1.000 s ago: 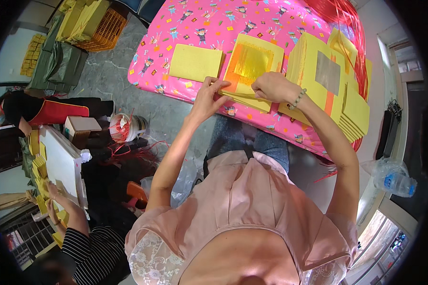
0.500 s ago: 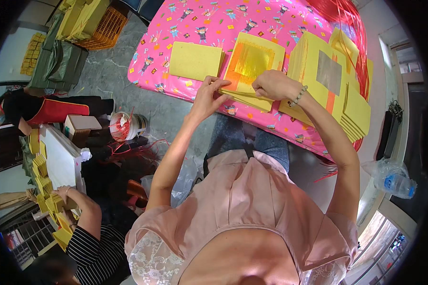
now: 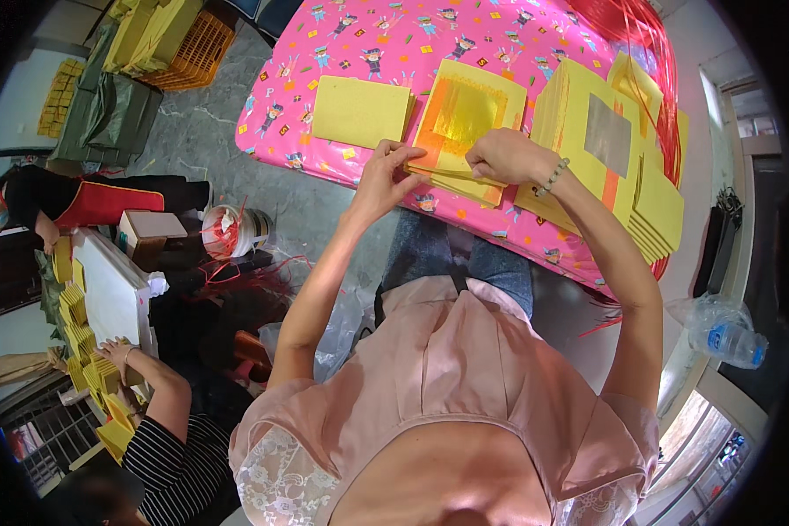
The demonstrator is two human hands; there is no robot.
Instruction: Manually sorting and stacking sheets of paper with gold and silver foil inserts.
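Note:
A stack of yellow paper [image 3: 465,103], its top sheet bearing a shiny gold square with orange bands, lies near the front of the pink-covered table. At its near left corner my left hand [image 3: 384,182] pinches the layered edge, fingers on top and thumb lower down. My right hand [image 3: 513,158], with a bead bracelet at the wrist, is curled into a fist on the stack's near right part; whatever its fingers hold is hidden. Some lower sheets stand slightly apart along the near edge. Left of this stack sits a smaller plain yellow paper pile [image 3: 361,112].
To the right stand thick yellow paper stacks [image 3: 583,131] and red plastic strands [image 3: 662,79]. The table has a pink patterned cover [image 3: 368,39]. At left, a person in a striped sleeve [image 3: 171,447] and another in red work by a white table [image 3: 114,294]. A bucket [image 3: 237,232] stands on the floor.
My hands and the stack look almost unmoved. At the left, the striped-sleeved person's hand has shifted slightly on the white table, and the person in red has moved an arm.

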